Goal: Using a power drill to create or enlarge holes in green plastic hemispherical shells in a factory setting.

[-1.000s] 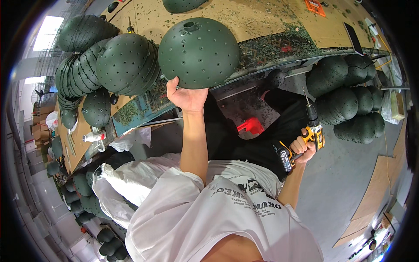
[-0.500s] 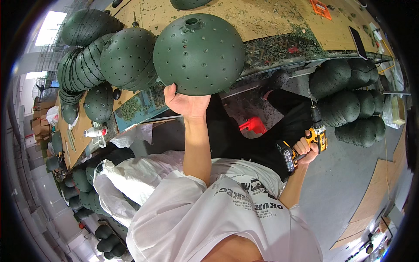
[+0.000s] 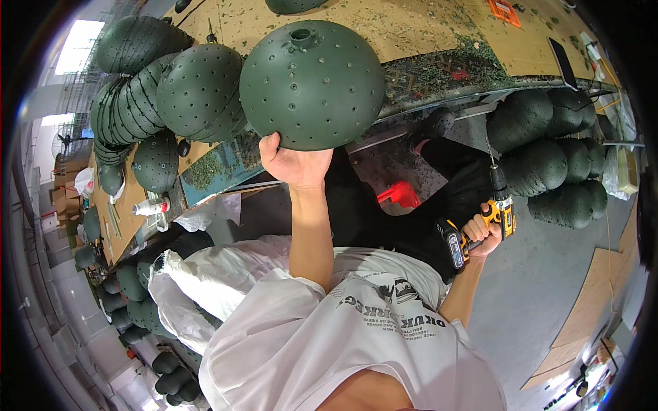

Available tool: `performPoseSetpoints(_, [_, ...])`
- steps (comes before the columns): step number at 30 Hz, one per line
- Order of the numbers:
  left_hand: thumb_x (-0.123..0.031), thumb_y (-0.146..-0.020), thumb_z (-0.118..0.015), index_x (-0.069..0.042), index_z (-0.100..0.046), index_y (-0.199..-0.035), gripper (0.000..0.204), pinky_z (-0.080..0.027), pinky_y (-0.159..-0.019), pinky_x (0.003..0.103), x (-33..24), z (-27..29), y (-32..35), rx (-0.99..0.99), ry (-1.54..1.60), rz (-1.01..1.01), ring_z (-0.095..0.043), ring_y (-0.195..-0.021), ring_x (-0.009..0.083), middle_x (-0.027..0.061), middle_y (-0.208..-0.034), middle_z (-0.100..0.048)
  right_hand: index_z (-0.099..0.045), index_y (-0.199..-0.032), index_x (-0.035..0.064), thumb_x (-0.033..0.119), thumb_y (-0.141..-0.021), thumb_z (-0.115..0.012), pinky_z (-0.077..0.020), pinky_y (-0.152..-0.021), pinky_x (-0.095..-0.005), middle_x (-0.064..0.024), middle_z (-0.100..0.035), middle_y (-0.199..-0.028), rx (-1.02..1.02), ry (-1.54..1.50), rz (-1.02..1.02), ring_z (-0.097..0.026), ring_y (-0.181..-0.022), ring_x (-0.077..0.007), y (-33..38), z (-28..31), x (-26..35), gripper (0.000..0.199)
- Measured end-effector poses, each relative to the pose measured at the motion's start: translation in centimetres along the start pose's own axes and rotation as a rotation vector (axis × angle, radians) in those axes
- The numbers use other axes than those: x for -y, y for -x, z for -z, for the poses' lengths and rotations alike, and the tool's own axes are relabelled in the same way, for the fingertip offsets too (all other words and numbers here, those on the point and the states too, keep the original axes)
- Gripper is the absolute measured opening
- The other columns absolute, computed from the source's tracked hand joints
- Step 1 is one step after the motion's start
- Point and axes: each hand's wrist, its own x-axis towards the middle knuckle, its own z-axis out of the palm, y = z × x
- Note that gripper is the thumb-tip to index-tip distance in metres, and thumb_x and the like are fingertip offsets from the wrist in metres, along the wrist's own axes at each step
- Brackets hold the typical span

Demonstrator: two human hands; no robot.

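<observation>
A dark green plastic dome (image 3: 315, 89), dotted with small holes and with a short round collar on top, rests at the table's near edge. My left hand (image 3: 296, 163) grips its lower rim, thumb on the outer face and the other fingers hidden beneath. Off to the right, above the floor, my right hand (image 3: 482, 231) is wrapped round the handle of a yellow and black cordless drill (image 3: 504, 212). The drill's long thin bit points away from me, well apart from the dome.
Nested green domes (image 3: 199, 89) stand left on the table (image 3: 425, 27), which is strewn with green shavings. More stacked domes (image 3: 531, 168) lie at the right. A phone (image 3: 562, 65), an orange tray (image 3: 504, 12) and a bottle (image 3: 151, 206) are around. A red object (image 3: 399, 195) sits below.
Almost nothing differs. The drill in my right hand has shifted very slightly to the right, and my left hand stays on the dome's rim.
</observation>
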Motion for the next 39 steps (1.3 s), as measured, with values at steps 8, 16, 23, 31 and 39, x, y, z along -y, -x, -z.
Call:
performPoseSetpoints(8, [-0.023, -0.081, -0.060, -0.011, -0.052, -0.139, 0.060, -0.021, -0.118, 0.052, -0.1, 0.5, 0.1, -0.028, 0.037, 0.032, -0.036, -0.140, 0.0285, 0.0079, -0.149, -0.045, -0.043, -0.122, 0.0007, 0.009, -0.084, -0.056, -0.0359, -0.051, -0.0268, 0.0006, -0.040, -0.061, 0.010, -0.020, 0.002, -0.038, -0.051, -0.0095, 0.0, 0.3, 0.2, 0.041])
performPoseSetpoints(16, [-0.022, -0.081, -0.059, -0.011, -0.051, -0.140, 0.060, -0.023, -0.118, 0.052, 0.4, 0.7, 0.5, -0.057, -0.031, 0.041, -0.037, -0.140, 0.0286, 0.0086, -0.149, -0.046, -0.043, -0.121, 0.0013, 0.010, -0.084, -0.056, -0.0359, -0.052, -0.0269, 0.0010, -0.040, -0.061, -0.004, -0.016, -0.001, -0.038, -0.051, -0.0091, 0.0, 0.2, 0.3, 0.040])
performPoseSetpoints(23, [-0.024, -0.083, -0.059, -0.010, -0.051, -0.139, 0.059, -0.023, -0.118, 0.051, 0.6, 0.7, 0.5, -0.041, -0.005, 0.061, -0.038, -0.139, 0.0285, 0.0086, -0.148, -0.046, -0.043, -0.121, 0.0017, 0.010, -0.084, -0.056, -0.0355, -0.052, -0.0265, 0.0016, -0.040, -0.061, -0.011, -0.004, -0.004, -0.038, -0.051, -0.0087, 0.0, 0.1, 0.2, 0.040])
performPoseSetpoints(31, [-0.028, -0.086, -0.057, -0.011, -0.049, -0.142, 0.059, -0.020, -0.118, 0.053, 0.4, 0.5, 0.8, -0.013, 0.048, 0.107, -0.035, -0.142, 0.0283, 0.0083, -0.152, -0.043, -0.043, -0.122, 0.0008, 0.010, -0.084, -0.056, -0.0353, -0.051, -0.0268, 0.0011, -0.039, -0.061, -0.009, -0.007, 0.001, -0.037, -0.051, -0.0088, 0.0, 0.2, 0.2, 0.041])
performPoseSetpoints(39, [-0.028, -0.086, -0.056, -0.012, -0.049, -0.142, 0.058, -0.021, -0.118, 0.054, 0.4, 0.9, 1.0, -0.052, 0.043, 0.103, -0.035, -0.142, 0.0297, 0.0088, -0.151, -0.043, -0.043, -0.122, 0.0008, 0.009, -0.084, -0.056, -0.0358, -0.051, -0.0261, 0.0008, -0.040, -0.061, -0.018, 0.010, 0.009, -0.038, -0.051, -0.0088, 0.0, 0.2, 0.2, 0.041])
